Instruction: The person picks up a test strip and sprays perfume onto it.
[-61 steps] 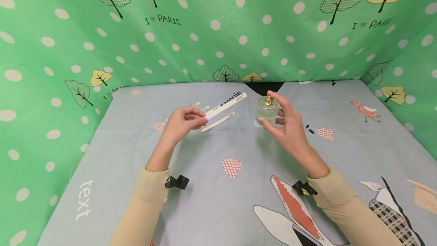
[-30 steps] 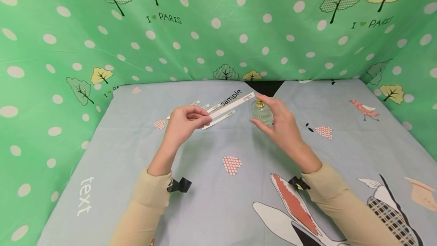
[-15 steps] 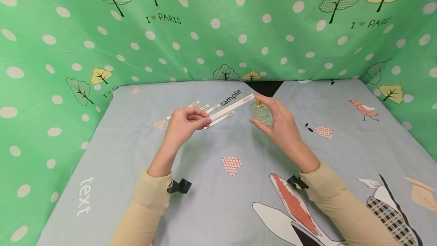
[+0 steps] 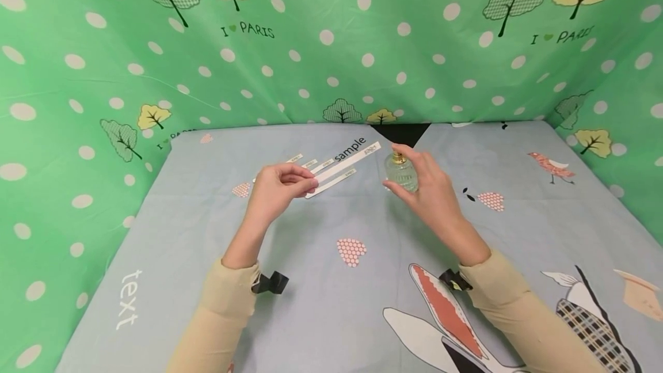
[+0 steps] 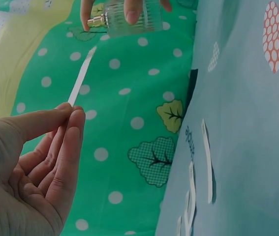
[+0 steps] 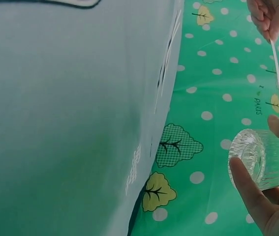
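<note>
My left hand (image 4: 279, 190) pinches a white perfume test strip (image 4: 348, 162) between thumb and fingers, its printed end pointing right and away. In my right hand (image 4: 435, 194) is a clear glass perfume bottle (image 4: 400, 174) with a gold spray top (image 4: 397, 158). The index fingertip rests on that top, and the thumb supports the bottle low down. A small gap separates the strip's far end from the spray top. The left wrist view shows the strip (image 5: 81, 77) raised towards the bottle (image 5: 117, 18). The ribbed glass base (image 6: 251, 155) faces the right wrist camera.
Several more test strips (image 4: 334, 184) lie on the blue-grey printed tablecloth (image 4: 311, 281), partly behind my left hand. A green dotted curtain (image 4: 331, 62) hangs along the table's back edge and sides. Black straps (image 4: 271, 282) sit at both wrists.
My right hand brought the bottle left until its top was close to the strip's end, then drew it slightly back right. My left hand shifted right with the strip, then back a little.
</note>
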The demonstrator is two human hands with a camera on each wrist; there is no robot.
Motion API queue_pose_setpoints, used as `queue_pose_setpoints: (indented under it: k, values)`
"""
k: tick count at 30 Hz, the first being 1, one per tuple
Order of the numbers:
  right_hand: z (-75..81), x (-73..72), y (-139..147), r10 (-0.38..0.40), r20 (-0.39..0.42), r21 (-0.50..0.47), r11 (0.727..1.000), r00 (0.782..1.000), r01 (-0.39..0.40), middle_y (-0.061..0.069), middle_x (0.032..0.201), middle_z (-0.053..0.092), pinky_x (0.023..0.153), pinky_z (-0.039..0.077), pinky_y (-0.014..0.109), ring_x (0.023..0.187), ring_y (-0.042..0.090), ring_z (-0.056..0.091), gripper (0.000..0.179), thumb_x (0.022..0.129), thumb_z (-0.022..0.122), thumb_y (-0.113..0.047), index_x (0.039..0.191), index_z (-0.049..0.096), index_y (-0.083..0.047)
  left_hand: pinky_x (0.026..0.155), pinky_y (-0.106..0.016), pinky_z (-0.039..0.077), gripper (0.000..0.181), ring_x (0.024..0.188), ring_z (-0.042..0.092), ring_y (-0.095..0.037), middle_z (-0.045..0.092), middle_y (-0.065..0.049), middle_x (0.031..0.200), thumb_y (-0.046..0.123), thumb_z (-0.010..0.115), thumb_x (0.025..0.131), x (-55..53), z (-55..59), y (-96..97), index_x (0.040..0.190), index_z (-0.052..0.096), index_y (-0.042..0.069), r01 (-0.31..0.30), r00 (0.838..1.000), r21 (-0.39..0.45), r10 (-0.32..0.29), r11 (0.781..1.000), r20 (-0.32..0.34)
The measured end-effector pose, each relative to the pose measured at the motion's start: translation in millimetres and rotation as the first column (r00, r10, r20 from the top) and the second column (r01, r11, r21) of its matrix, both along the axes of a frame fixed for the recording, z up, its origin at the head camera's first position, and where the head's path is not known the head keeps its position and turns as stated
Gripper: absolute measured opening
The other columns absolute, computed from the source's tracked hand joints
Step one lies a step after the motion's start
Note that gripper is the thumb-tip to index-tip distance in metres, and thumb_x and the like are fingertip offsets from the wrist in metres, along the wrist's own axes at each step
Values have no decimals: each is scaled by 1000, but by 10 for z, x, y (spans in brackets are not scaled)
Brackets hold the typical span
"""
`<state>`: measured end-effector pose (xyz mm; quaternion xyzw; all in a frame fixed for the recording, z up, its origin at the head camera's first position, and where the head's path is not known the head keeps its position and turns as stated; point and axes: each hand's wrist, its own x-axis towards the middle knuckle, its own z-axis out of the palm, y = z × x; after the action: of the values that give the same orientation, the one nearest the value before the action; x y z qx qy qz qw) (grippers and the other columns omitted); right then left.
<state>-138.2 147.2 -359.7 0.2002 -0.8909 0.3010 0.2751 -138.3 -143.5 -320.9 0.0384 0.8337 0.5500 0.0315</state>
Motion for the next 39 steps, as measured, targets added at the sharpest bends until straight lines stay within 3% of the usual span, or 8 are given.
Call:
queue_pose_setpoints:
  k: [6,16,39]
  values:
    - [18,17,29,5,7,-12,1000,1000,-4,16,114,62,70,58,50,99,32,62,74,79,86,-22,141,46,-22,75,-28,62,21,86,76,-27,77,-14,89,16,78,87,-12,13,-31,98,73,-1,-11,1000,4,11,1000,3]
    - [0,26,87,-1,8,-21,1000,1000,1,15,118,62,74,58,51,103,32,63,76,78,86,-21,142,46,-22,75,-25,62,22,75,72,-5,77,-16,93,17,77,87,-28,31,-110,99,73,-1,-26,1000,-10,26,1000,0]
    - [19,47,114,-7,11,-25,1000,1000,8,16,116,62,72,59,51,100,33,64,76,77,87,-18,142,46,-22,73,-23,61,23,73,73,-5,77,-8,87,12,75,89,-5,57,-358,103,71,-6,-82,997,5,82,997,-13]
